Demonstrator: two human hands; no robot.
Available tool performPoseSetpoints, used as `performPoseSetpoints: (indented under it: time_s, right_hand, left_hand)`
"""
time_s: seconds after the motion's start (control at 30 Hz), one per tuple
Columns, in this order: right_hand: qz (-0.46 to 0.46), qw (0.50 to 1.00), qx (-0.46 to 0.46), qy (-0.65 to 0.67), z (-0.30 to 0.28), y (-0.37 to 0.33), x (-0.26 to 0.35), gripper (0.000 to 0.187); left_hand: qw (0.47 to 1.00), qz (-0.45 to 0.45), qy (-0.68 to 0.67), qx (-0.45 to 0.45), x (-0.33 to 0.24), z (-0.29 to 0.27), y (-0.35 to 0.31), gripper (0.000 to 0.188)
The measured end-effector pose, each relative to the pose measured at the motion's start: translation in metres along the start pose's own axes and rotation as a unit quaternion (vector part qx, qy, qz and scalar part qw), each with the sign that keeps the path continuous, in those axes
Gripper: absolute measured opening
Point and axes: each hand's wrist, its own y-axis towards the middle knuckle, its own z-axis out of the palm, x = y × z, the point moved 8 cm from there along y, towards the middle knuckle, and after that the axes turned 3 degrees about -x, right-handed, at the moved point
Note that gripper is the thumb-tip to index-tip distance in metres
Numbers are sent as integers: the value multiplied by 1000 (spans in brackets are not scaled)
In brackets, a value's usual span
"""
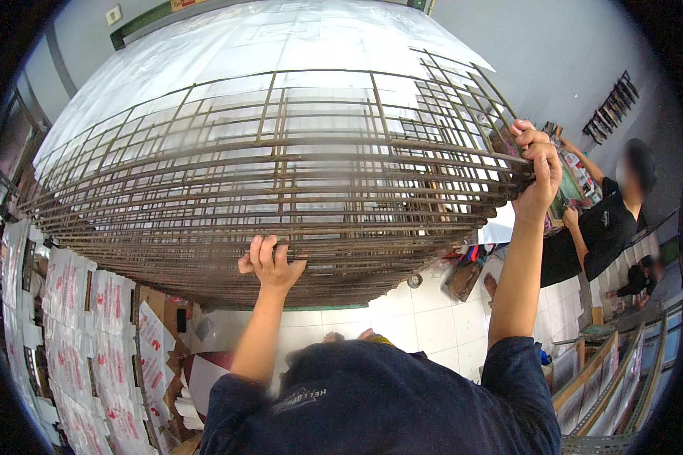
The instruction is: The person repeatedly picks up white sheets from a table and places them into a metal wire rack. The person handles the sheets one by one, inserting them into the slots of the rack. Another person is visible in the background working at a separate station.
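A large stack of brown metal wire racks (pixel 322 144) fills the middle, its many thin shelves lying close together toward me. The upper shelf tilts up and away, and white sheets (pixel 319 42) show behind and between the wires. My right hand (pixel 539 168) is wrapped round the right corner of an upper rack, its arm stretched far forward. Lower, near the middle of the front edges, my left hand (pixel 269 264) has its bent fingers hooked over the rack wires, thumb out to the side. The fingertips of the left hand are partly hidden among the rods.
Clear plastic sheets with red print (pixel 114 334) hang at the left. A co-worker in a dark shirt (pixel 607 227) stands at the right by a cluttered table. Wooden frames (pixel 599 371) lean at lower right, over a white tiled floor (pixel 410 322).
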Motion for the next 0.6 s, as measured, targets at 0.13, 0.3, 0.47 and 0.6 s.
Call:
performPoseSetpoints:
  time_s: [0.13, 0.3, 0.47, 0.6]
  right_hand:
    - [-8, 1000, 3, 0, 3, 1, 2, 17]
    - [-10, 1000, 7, 4, 0, 0, 0, 17]
    - [-5, 1000, -6, -5, -1, 0, -1, 17]
    - [-9, 1000, -2, -10, 0, 1, 0, 18]
  left_hand:
    - [1000, 6, 0, 0, 1, -1, 2, 43]
    - [1000, 9, -7, -2, 0, -1, 3, 35]
    - [1000, 7, -13, -3, 1, -2, 4, 31]
    - [1000, 4, -16, 9, 0, -3, 7, 32]
